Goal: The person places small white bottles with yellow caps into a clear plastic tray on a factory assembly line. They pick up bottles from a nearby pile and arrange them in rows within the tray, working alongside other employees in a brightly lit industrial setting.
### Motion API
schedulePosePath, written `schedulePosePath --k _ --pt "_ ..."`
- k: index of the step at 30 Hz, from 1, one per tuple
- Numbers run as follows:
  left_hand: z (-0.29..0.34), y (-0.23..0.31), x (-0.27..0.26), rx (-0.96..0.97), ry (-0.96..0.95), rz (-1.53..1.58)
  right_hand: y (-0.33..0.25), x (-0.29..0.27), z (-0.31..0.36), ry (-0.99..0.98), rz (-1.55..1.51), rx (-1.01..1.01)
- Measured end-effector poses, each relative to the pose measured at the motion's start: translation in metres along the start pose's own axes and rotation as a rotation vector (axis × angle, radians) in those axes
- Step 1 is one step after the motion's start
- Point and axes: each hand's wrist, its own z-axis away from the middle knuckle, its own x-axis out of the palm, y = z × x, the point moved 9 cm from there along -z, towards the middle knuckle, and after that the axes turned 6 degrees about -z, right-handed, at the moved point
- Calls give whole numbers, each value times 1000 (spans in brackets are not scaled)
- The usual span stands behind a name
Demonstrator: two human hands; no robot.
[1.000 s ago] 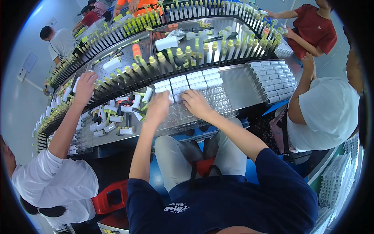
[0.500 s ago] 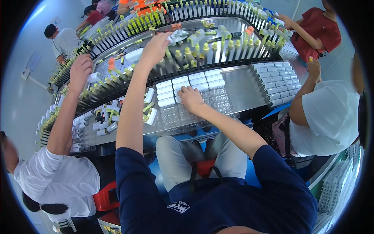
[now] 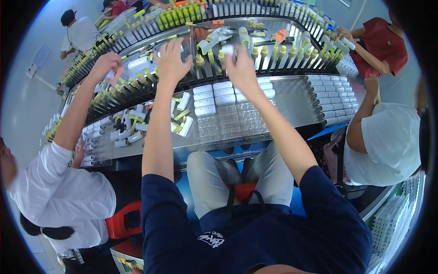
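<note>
My left hand point(image 3: 172, 64) reaches over the row of upright holders, its fingers spread and nothing visibly held. My right hand point(image 3: 242, 73) is closed on a white plastic casing point(image 3: 228, 50), raised above the near row of yellow-green-topped parts point(image 3: 264, 52). Below my hands lies a clear blister tray point(image 3: 237, 128). Its far side carries rows of rounded white casings point(image 3: 204, 102), while bare pockets show on the near side. Beyond the row, a grey and yellow-green part point(image 3: 213, 40) rests on the metal surface.
Loose white and yellow-green parts point(image 3: 132, 125) lie left of the tray. Stacked white casings point(image 3: 333, 98) fill another tray at right. A co-worker's hand point(image 3: 107, 66) holds a piece over the row at left; another person's hand point(image 3: 372, 86) is at right.
My right hand has moved up from the tray to the row, now with a white casing. My left hand has shifted slightly left and nearer, away from the grey part, with fingers spread.
</note>
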Motion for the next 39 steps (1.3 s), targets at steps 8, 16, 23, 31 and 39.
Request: schedulePosePath --k 8,16,23,31,39 --pt "167 76 23 -1 -89 247 -72 131 -93 -382 468 -16" --pt "192 70 68 -28 -505 493 -85 238 -65 -507 552 -131" --pt "175 81 45 20 -381 830 -75 265 -31 -195 569 -424" --pt "150 68 37 -35 -493 562 -115 150 69 -306 -87 -665" --pt "16 112 -55 137 -64 595 40 -58 82 -147 263 -190"
